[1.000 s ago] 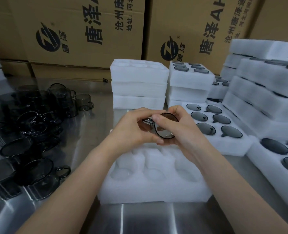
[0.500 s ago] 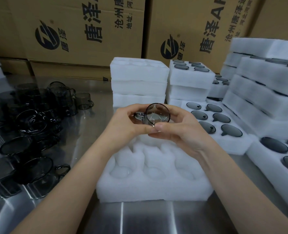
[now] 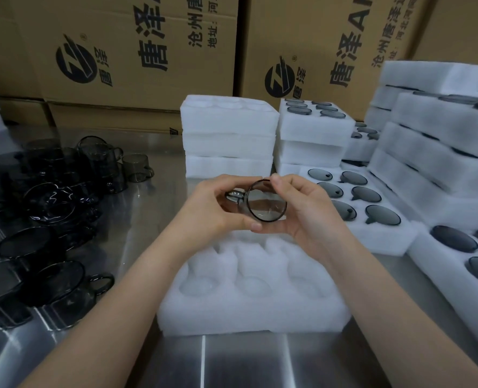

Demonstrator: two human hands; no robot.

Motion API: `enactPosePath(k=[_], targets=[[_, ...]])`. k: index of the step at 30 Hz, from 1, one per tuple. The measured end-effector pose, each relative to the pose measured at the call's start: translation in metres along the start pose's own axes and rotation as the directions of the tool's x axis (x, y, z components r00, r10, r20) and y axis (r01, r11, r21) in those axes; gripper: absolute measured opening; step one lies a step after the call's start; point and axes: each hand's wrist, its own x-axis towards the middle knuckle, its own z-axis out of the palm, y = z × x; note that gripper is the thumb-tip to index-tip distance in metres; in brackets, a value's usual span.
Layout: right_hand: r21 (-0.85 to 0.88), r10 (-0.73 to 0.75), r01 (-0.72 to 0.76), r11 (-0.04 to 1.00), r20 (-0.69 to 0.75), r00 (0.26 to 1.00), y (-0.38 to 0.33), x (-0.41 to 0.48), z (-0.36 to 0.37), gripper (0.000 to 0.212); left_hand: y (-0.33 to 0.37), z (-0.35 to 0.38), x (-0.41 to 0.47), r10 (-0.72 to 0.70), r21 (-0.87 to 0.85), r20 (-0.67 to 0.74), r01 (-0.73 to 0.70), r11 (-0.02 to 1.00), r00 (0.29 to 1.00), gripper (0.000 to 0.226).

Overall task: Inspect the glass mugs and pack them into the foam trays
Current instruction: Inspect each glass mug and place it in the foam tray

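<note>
A smoky glass mug [image 3: 264,201] lies on its side in mid-air, its round mouth turned toward me and its handle pointing left. My left hand [image 3: 212,208] grips it from the left, thumb under the rim. My right hand [image 3: 306,208] holds it from the right, fingers curled round the rim. Below the hands sits a white foam tray [image 3: 249,309] with empty round pockets. Loose dark glass mugs [image 3: 50,203] crowd the steel table at the left.
Stacked empty foam trays [image 3: 228,135] stand behind the hands. Filled foam trays [image 3: 355,208] with mugs lie at the right, more stacked at the far right [image 3: 439,130]. Cardboard boxes [image 3: 137,51] wall the back. The steel table [image 3: 260,362] runs to the front edge.
The mug has been turned in both hands, its mouth now facing me more squarely. The hands rose slightly above the tray and shifted their hold on the rim.
</note>
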Motion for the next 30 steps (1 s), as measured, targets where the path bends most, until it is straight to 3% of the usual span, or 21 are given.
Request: enactPosePath(k=[7, 10, 13, 16, 19, 21, 25, 30], targets=[[-0.234, -0.081, 0.053, 0.971, -0.112, 0.990, 0.001, -0.004, 0.012, 0.037, 0.007, 0.006, -0.005, 0.106, 0.204, -0.012, -0.101, 0.974, 0.994, 0.065], [-0.364, -0.095, 0.054, 0.930, -0.096, 0.991, 0.002, -0.006, 0.014, 0.055, 0.007, 0.006, -0.007, 0.150, 0.220, -0.001, -0.146, 0.965, 0.989, 0.066], [-0.470, -0.130, 0.089, 0.878, -0.054, 0.990, 0.004, -0.008, 0.015, 0.059, 0.005, 0.006, -0.008, 0.173, 0.302, -0.010, -0.162, 0.939, 0.985, 0.059], [-0.362, -0.127, 0.110, 0.926, -0.023, 0.992, 0.003, -0.008, 0.015, 0.055, 0.004, 0.005, -0.008, 0.159, 0.305, -0.058, -0.134, 0.943, 0.986, 0.054], [-0.065, -0.075, 0.070, 0.995, -0.079, 0.994, -0.002, -0.004, 0.014, 0.032, 0.005, 0.004, -0.007, 0.142, 0.221, -0.159, -0.105, 0.970, 0.977, 0.056], [0.079, -0.003, 0.008, 0.997, -0.064, 0.998, -0.004, 0.000, 0.009, 0.029, 0.005, 0.003, -0.008, 0.108, 0.099, -0.206, -0.089, 0.991, 0.973, 0.056], [0.049, 0.038, -0.043, 0.998, 0.094, 0.995, 0.000, 0.002, 0.002, 0.037, 0.002, -0.001, -0.008, 0.075, -0.130, -0.147, -0.095, 0.987, 0.986, 0.070], [-0.018, -0.052, 0.054, 0.998, 0.091, 0.994, -0.001, -0.001, 0.001, 0.055, 0.000, -0.003, -0.007, 0.068, -0.132, -0.075, -0.078, 0.988, 0.995, 0.062]])
